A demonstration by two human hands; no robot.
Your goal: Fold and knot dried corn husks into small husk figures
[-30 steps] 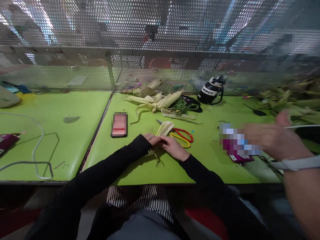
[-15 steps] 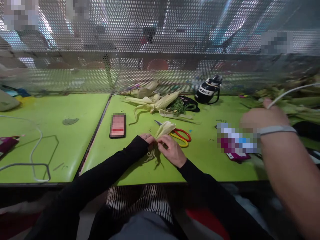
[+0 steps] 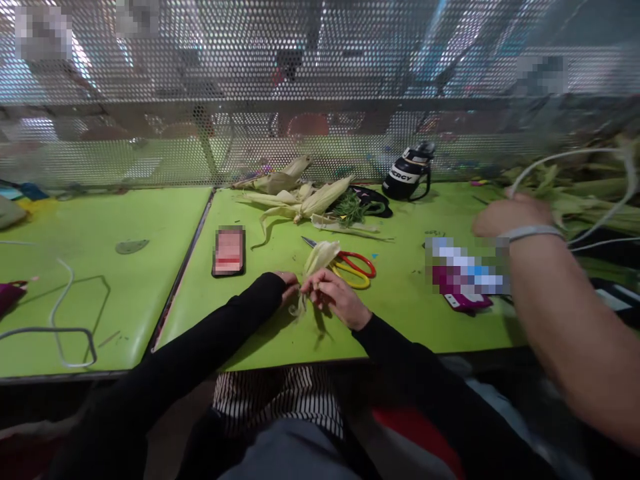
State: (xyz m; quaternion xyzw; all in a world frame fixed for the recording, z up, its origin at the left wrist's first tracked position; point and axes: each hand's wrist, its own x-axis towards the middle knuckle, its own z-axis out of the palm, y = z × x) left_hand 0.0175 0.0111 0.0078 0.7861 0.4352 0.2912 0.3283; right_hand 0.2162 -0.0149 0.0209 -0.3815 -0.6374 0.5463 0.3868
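A pale corn husk piece (image 3: 323, 257) stands up between my hands above the green table, with thin curled strands hanging below it. My left hand (image 3: 289, 283) is closed around its lower left side; its fingertips are mostly hidden. Fingers pinched together, my right hand (image 3: 337, 297) grips the husk's lower end from the right. Just behind the husk lie scissors (image 3: 357, 263) with one red and one yellow handle, their blades partly covered by it. Farther back rests a pile of corn husks (image 3: 310, 200), beside a bundle of green strands (image 3: 353, 208).
A phone (image 3: 229, 251) lies left of my hands. A black bottle (image 3: 409, 172) stands near the perforated metal screen (image 3: 320, 80). At right, another person's arm (image 3: 555, 293) reaches over a purple pack (image 3: 465, 298) toward more husks (image 3: 595, 193). A white cable lies at left.
My right hand has shifted slightly at the husk's base, fingers now raised and pinched. My left hand has drawn a little left. The other person's hand has moved, and the view has shifted slightly.
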